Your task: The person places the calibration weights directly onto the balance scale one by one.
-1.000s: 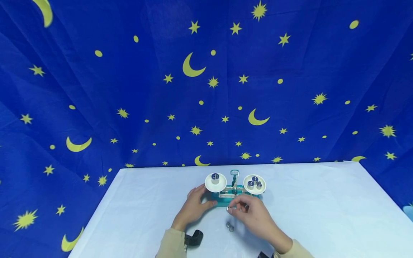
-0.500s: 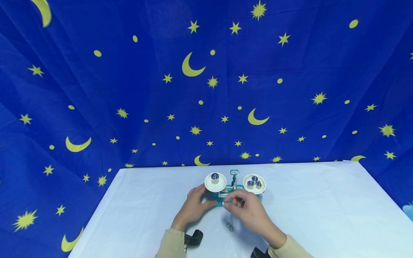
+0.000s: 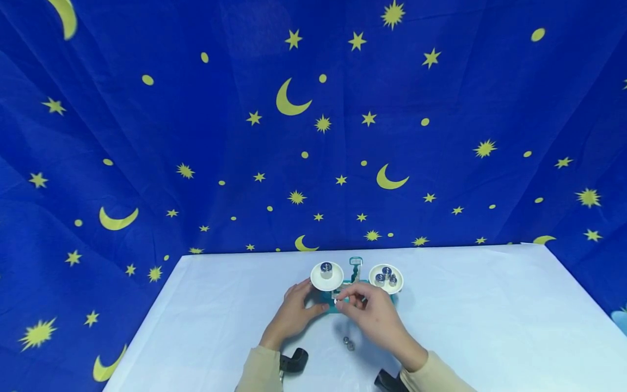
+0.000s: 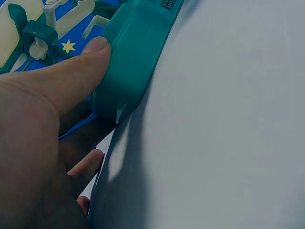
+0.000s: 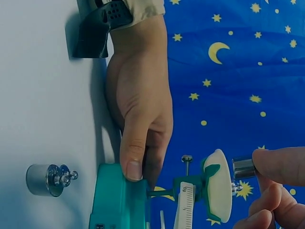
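A teal balance scale (image 3: pixel 334 308) with two white pans stands on the white table. My left hand (image 3: pixel 295 312) grips the left end of its base, thumb (image 4: pixel 97 47) on top and the fingers round the far side. My right hand (image 3: pixel 374 313) pinches a small silver weight (image 3: pixel 336 300) between thumb and forefinger, in front of the beam below the left pan (image 3: pixel 318 284). That pan bears one large silver weight (image 3: pixel 326 271). Several weights (image 3: pixel 380 279) sit together on the right pan (image 3: pixel 386 291). Most of the beam is hidden behind my right hand.
Two small silver weights (image 3: pixel 348 343) rest on the table (image 3: pixel 465 326) in front of the scale, close to my right forearm. Black wrist mounts show at the left cuff (image 3: pixel 295 361) and the right cuff (image 3: pixel 389 380). A blue star-and-moon cloth (image 3: pixel 343 141) hangs behind.
My right hand has moved left and slightly away from me with the pinched weight, from the base's front edge to over the beam. My left hand has stayed on the base.
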The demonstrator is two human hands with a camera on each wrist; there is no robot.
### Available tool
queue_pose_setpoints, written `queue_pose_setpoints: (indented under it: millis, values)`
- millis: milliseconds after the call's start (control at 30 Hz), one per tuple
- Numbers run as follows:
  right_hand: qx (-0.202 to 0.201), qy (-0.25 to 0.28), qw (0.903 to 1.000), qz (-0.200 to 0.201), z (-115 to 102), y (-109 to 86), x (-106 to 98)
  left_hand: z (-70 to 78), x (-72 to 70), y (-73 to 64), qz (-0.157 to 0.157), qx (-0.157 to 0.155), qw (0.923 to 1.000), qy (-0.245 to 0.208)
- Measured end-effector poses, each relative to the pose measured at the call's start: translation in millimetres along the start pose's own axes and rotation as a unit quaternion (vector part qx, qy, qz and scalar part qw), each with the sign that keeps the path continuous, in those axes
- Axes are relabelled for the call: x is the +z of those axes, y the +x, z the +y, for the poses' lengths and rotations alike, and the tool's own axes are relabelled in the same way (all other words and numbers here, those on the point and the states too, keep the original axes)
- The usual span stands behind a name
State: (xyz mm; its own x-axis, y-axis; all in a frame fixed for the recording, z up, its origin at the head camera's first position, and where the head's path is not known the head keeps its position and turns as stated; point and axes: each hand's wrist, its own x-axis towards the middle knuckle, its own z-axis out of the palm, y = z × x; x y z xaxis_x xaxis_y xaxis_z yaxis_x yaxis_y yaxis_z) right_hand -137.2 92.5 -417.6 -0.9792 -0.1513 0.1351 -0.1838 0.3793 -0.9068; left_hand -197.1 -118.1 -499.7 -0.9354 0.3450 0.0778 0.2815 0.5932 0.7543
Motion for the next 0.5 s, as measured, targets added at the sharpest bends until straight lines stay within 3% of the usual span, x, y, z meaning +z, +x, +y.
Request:
queue_pose_setpoints:
  millis: [500]
  values:
    - [-0.023,0.011,0.9989,0.04,-3,9.5,12,0.8,0.2,0.1,-0.001,-0.002,1.0,0.002]
